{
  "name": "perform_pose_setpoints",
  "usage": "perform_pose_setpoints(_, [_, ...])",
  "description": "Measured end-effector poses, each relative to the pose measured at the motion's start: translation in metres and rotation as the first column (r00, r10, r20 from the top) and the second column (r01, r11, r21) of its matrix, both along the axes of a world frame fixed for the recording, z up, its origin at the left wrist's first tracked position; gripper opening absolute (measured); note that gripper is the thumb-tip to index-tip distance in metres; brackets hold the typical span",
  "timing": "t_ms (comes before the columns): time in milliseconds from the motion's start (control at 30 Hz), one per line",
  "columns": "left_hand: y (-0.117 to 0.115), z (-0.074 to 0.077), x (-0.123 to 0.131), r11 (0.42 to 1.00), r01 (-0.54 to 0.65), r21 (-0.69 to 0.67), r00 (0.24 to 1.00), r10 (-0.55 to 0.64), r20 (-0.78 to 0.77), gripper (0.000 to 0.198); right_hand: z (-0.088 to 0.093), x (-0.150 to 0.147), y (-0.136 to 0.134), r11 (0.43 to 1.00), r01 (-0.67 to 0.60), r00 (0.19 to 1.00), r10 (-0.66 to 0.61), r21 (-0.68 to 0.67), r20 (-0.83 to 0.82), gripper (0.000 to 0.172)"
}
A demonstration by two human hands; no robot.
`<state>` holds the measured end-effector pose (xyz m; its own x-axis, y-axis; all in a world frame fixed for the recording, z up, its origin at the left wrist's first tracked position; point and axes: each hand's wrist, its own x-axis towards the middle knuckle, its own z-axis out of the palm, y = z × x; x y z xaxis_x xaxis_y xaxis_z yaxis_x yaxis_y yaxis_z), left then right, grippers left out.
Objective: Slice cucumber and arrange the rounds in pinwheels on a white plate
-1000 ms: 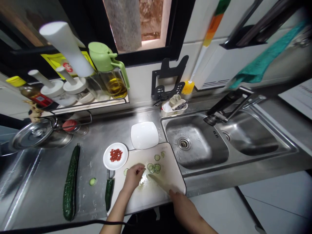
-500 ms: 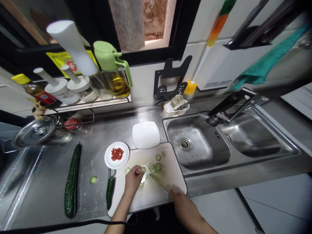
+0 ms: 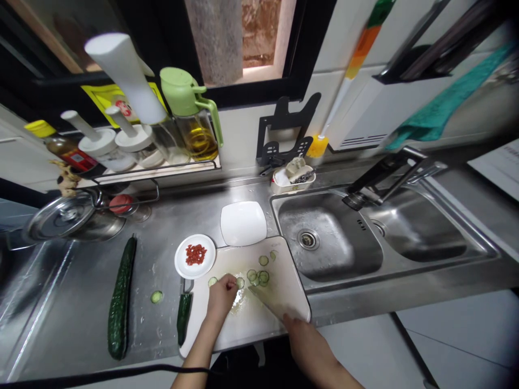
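My left hand (image 3: 223, 294) is over the cutting board (image 3: 279, 248), fingers pinched at the edge of a thin cucumber slice (image 3: 240, 282). My right hand (image 3: 302, 337) is closed round the handle of a knife (image 3: 266, 303), whose blade lies low over the board and points left. Just beyond the blade tip are several overlapping cucumber slices (image 3: 258, 278), with a single slice (image 3: 263, 260) and a bit of peel (image 3: 273, 255) farther back. Another slice (image 3: 212, 281) shows beside my left hand. A cut piece of cucumber (image 3: 184, 319) rests along the board's left edge.
A round plate of chopped red pieces (image 3: 179, 258) overlaps the board's far left corner. Behind it stands a white square plate (image 3: 243, 222). A whole cucumber (image 3: 120, 302) and a cucumber end (image 3: 156, 296) lie left. The double sink (image 3: 324, 232) is right; a condiment rack (image 3: 162, 172) hangs at back left.
The slice at my left fingertips sits slightly farther right and shows more fully. My right hand and the knife have barely moved. The view has shifted a little.
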<state>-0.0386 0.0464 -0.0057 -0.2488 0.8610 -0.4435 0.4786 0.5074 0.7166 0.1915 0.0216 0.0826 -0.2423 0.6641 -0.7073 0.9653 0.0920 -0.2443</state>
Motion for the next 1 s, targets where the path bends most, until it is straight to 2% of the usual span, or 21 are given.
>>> perform_pose_setpoints(233, [0.001, 0.013, 0.009, 0.997, -0.074, -0.016, 0.992, 0.072, -0.104, 0.014, 0.006, -0.022, 0.007, 0.996, -0.09, 0.995, 0.088, 0.028, 0.052, 0.052])
perform_pose_setpoints(433, [0.001, 0.012, 0.013, 0.997, -0.081, -0.019, 0.982, 0.076, -0.171, 0.017, 0.011, -0.036, 0.017, 0.995, -0.094, 0.991, 0.089, 0.042, 0.1, 0.05])
perform_pose_setpoints(600, [0.003, 0.013, 0.012, 0.994, -0.097, -0.048, 0.984, 0.089, -0.155, 0.017, 0.011, -0.039, 0.019, 0.992, -0.107, 0.991, 0.1, 0.066, 0.094, 0.047])
perform_pose_setpoints(1000, [0.003, 0.012, 0.011, 0.993, -0.101, -0.056, 0.987, 0.092, -0.134, 0.017, 0.01, -0.042, 0.022, 0.996, -0.088, 0.994, 0.087, 0.017, 0.066, 0.05])
